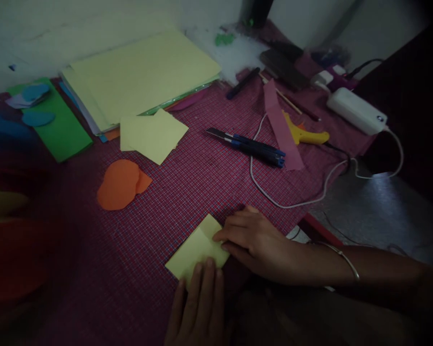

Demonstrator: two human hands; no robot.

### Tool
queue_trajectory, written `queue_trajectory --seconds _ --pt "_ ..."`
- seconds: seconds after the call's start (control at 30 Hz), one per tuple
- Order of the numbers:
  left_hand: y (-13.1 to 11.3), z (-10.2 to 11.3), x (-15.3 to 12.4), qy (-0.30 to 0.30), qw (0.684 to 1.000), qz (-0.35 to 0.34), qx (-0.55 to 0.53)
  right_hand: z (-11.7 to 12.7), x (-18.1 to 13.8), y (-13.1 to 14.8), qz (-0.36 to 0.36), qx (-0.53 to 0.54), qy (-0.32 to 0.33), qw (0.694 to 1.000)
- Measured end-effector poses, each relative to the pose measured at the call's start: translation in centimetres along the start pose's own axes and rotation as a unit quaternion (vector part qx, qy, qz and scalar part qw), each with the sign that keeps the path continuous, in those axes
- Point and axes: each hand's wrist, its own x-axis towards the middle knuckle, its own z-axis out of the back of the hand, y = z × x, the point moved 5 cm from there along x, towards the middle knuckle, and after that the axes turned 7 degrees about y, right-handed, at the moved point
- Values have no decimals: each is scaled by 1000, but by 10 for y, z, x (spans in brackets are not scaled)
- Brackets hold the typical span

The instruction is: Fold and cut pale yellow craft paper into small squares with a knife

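Observation:
A small folded yellow paper (pixel 197 250) lies on the red checked cloth (pixel 187 187) near the front. My left hand (pixel 198 307) rests flat with fingers stretched out, its fingertips pressing the paper's near edge. My right hand (pixel 254 240) comes in from the right, fingers curled and pressed on the paper's right corner. A thin bangle sits on my right wrist.
Behind lie an orange paper cut-out (pixel 120 184), two loose yellow squares (pixel 153 136), a stack of yellow sheets (pixel 140 77), green card (pixel 57 125), blue pens (pixel 254 144), a pink strip (pixel 281 127), a yellow glue gun (pixel 305 136), white cable (pixel 292 202) and a white power bank (pixel 357 111).

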Motion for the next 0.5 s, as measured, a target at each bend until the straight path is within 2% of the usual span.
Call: queue_trajectory --seconds 0.13,0.33,0.5 --pt "0 -3 -1 -24 1000 2 2 1 1 1 -1 -5 -10 1000" --pt "-4 -4 -1 -40 997 59 -35 1 1 2 -6 1 2 1000" --pt "-5 -5 -1 -48 995 75 -43 2 2 2 -7 4 9 1000"
